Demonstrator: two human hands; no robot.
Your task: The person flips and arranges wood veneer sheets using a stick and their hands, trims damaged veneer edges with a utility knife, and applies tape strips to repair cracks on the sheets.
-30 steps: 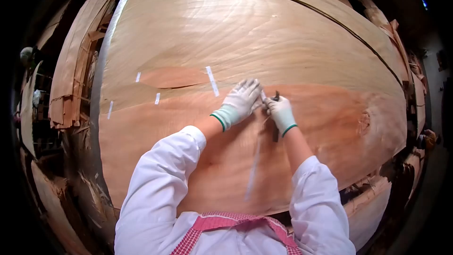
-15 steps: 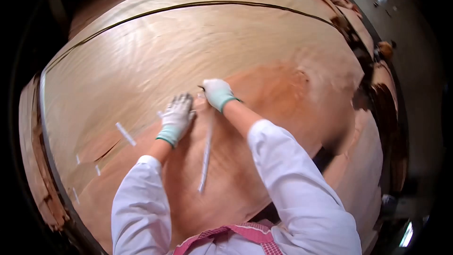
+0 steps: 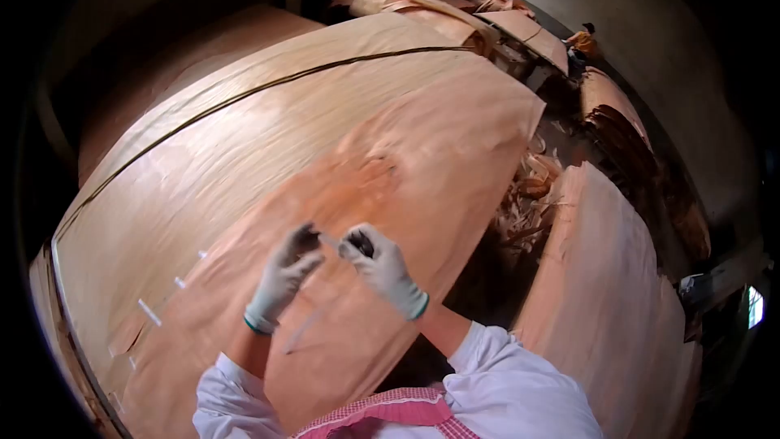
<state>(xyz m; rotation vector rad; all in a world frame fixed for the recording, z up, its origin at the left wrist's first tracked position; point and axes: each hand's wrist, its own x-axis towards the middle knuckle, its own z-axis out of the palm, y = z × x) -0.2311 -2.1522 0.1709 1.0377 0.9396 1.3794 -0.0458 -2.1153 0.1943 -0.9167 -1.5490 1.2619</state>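
Observation:
Both hands wear white gloves with green cuffs and are over a large wood veneer sheet (image 3: 455,138). My left hand (image 3: 286,275) has its thumb and fingers apart, next to one end of a short whitish strip (image 3: 328,241); whether it touches the strip is unclear. My right hand (image 3: 380,267) is closed around a small dark tool (image 3: 361,242), with the strip's other end at its fingertips. A long pale tape strip (image 3: 307,327) hangs or lies below the hands. Short white tape pieces (image 3: 150,312) are stuck on the sheet at the left.
A dark cord (image 3: 244,96) crosses the sheet's far part. On the right stands another veneer stack (image 3: 597,276), with torn scraps (image 3: 532,187) in the gap between. A person in orange (image 3: 582,42) is far off at the upper right.
The view has swung to the right, bringing the right stack and the scraps into sight. My hands have come off the sheet's tape line, and a short strip now shows between them.

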